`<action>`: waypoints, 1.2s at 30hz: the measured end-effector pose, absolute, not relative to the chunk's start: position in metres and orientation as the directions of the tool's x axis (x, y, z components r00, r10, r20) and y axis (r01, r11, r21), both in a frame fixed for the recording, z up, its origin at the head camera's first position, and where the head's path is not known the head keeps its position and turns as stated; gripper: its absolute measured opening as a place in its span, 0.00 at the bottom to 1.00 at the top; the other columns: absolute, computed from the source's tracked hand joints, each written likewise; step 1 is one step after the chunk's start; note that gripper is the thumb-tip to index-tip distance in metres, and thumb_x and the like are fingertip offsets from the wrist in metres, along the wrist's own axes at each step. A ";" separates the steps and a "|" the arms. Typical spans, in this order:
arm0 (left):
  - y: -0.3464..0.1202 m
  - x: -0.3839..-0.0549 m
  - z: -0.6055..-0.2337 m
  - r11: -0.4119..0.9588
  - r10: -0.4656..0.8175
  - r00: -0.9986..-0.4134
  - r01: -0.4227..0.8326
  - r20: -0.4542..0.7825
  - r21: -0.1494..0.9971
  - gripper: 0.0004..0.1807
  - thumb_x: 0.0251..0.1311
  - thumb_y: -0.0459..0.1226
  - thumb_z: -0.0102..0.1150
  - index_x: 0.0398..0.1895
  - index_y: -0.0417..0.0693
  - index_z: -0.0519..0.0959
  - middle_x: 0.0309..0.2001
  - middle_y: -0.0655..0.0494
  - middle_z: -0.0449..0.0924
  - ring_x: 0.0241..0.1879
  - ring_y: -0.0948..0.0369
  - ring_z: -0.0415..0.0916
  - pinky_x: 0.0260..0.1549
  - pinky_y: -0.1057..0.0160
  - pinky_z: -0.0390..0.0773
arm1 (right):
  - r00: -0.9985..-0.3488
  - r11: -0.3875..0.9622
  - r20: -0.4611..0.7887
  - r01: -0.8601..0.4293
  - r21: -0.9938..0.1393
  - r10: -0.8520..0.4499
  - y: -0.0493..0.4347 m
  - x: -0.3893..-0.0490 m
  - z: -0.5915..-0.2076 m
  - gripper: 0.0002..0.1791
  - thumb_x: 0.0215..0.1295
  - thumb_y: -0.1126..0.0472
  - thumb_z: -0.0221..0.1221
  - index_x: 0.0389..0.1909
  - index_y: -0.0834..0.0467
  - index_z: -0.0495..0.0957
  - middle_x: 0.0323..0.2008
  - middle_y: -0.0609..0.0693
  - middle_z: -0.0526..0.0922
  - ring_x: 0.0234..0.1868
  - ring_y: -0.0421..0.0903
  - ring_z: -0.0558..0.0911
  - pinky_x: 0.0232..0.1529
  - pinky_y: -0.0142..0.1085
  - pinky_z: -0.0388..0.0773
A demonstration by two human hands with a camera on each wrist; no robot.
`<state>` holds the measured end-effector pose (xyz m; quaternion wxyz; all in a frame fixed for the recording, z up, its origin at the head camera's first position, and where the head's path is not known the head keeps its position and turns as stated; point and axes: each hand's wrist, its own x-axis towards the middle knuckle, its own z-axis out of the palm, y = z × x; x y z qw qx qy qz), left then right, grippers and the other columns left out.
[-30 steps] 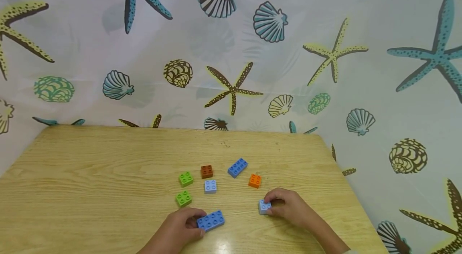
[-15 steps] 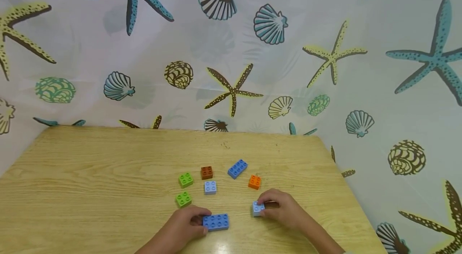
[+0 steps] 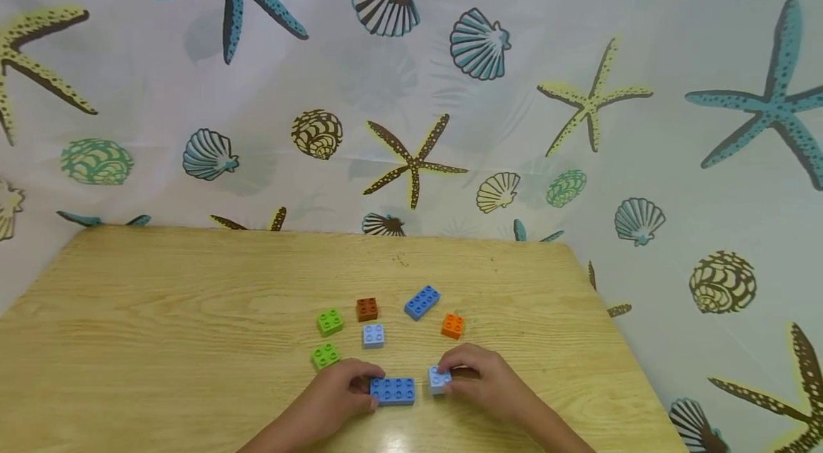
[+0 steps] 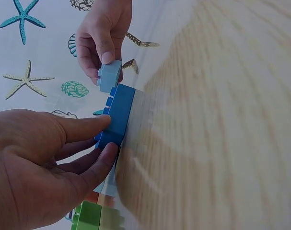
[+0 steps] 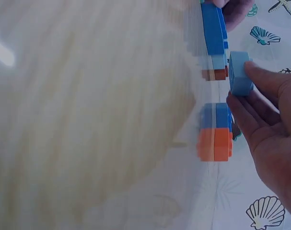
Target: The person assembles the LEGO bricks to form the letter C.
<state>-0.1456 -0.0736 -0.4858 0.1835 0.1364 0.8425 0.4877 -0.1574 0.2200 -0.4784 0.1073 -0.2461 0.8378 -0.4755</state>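
My left hand [image 3: 342, 396] grips the left end of a long blue building brick [image 3: 393, 391] between thumb and fingers, studs up. My right hand [image 3: 479, 380] pinches a small light blue brick [image 3: 439, 381] just right of it, a narrow gap between the two. In the right wrist view the light blue brick [image 5: 240, 73] is raised off the tabletop, while the long blue brick [image 5: 213, 29] sits low at the table surface. Seen from the left wrist, the light blue brick [image 4: 110, 75] overlaps the far end of the long blue brick [image 4: 118, 116].
Behind the hands lie two green bricks [image 3: 330, 322], a brown brick [image 3: 367, 309], another light blue brick [image 3: 373, 336], a second long blue brick [image 3: 422, 302] and an orange brick [image 3: 453, 326]. A sea-patterned curtain [image 3: 411, 81] hangs at the wooden table's [image 3: 193, 296] back and right edges.
My right hand has carried the light blue brick left and slightly nearer. The left hand has shifted right and turned the long blue brick straight, so the two bricks are closer together.
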 end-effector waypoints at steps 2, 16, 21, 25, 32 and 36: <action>-0.073 -0.147 -0.485 0.489 0.405 -0.899 0.058 -0.167 0.870 0.19 0.56 0.30 0.71 0.52 0.42 0.84 0.40 0.54 0.80 0.39 0.59 0.75 0.38 0.58 0.79 | -0.867 0.418 0.079 -0.315 -0.852 -0.493 0.216 -0.155 -0.478 0.10 0.64 0.62 0.68 0.46 0.54 0.85 0.51 0.51 0.84 0.54 0.43 0.81 0.58 0.36 0.80; -0.066 -0.151 -0.487 0.477 0.407 -0.904 0.091 -0.128 0.874 0.18 0.56 0.31 0.71 0.51 0.41 0.84 0.41 0.54 0.81 0.39 0.60 0.76 0.37 0.61 0.79 | -0.879 0.368 0.126 -0.318 -0.874 -0.460 0.199 -0.149 -0.481 0.11 0.63 0.67 0.67 0.46 0.57 0.84 0.52 0.54 0.82 0.55 0.45 0.81 0.57 0.39 0.81; -0.065 -0.152 -0.488 0.473 0.406 -0.902 0.074 -0.143 0.878 0.18 0.56 0.30 0.72 0.51 0.41 0.84 0.40 0.55 0.81 0.38 0.60 0.76 0.37 0.59 0.79 | -0.876 0.357 0.124 -0.314 -0.880 -0.467 0.198 -0.150 -0.484 0.11 0.63 0.67 0.67 0.47 0.56 0.84 0.52 0.54 0.82 0.55 0.42 0.81 0.58 0.36 0.80; -0.064 -0.153 -0.488 0.477 0.409 -0.902 0.082 -0.139 0.875 0.18 0.55 0.30 0.71 0.51 0.41 0.84 0.40 0.55 0.82 0.38 0.60 0.76 0.37 0.60 0.79 | -0.867 0.395 0.120 -0.339 -0.854 -0.484 0.196 -0.152 -0.487 0.10 0.64 0.65 0.68 0.46 0.53 0.85 0.52 0.50 0.83 0.55 0.40 0.80 0.59 0.34 0.79; -0.063 -0.154 -0.487 0.495 0.399 -0.904 0.069 -0.157 0.866 0.18 0.56 0.31 0.72 0.51 0.41 0.84 0.40 0.55 0.81 0.38 0.61 0.76 0.37 0.59 0.79 | -0.839 0.460 0.167 -0.438 -0.773 -0.518 0.194 -0.153 -0.487 0.08 0.65 0.61 0.67 0.44 0.51 0.86 0.52 0.45 0.83 0.55 0.41 0.81 0.59 0.33 0.78; -0.063 -0.154 -0.487 0.500 0.399 -0.903 0.070 -0.158 0.863 0.18 0.56 0.31 0.72 0.51 0.41 0.84 0.40 0.55 0.81 0.38 0.61 0.76 0.37 0.59 0.79 | -0.819 0.465 0.187 -0.478 -0.746 -0.542 0.194 -0.153 -0.486 0.07 0.67 0.62 0.66 0.44 0.53 0.86 0.52 0.46 0.83 0.54 0.42 0.81 0.56 0.34 0.80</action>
